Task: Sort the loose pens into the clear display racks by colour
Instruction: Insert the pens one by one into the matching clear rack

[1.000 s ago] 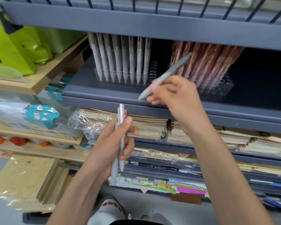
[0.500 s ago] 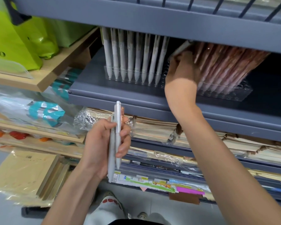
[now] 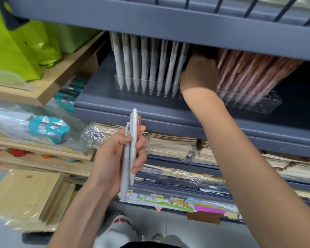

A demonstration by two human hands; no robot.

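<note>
The left hand [image 3: 113,158] grips the pens [image 3: 131,149] upright, tips down, below the shelf; the grey rack [image 3: 147,88] lies above and farther in. The right hand [image 3: 199,74] is nearer, reaching between it and the brown rack [image 3: 254,104], fingers hidden, grip impossible to tell

Single view: a wide-angle camera worn on the person's head. It faces forward and down at a grey metal shelf [image 3: 168,111], near enough that the right hand [image 3: 199,74] reaches into it. The upper shelf [image 3: 168,20] crosses the top of the frame, cutting off the tops of the racked pens [image 3: 144,68] and the right fingers. The left hand [image 3: 111,161], gripping loose pens [image 3: 132,158], sits near frame centre. Both forearms enter from the bottom edge. Floor [image 3: 186,235] and a shoe [image 3: 122,221] show at bottom centre. Wooden shelves [image 3: 61,81] occupy the left side.
</note>
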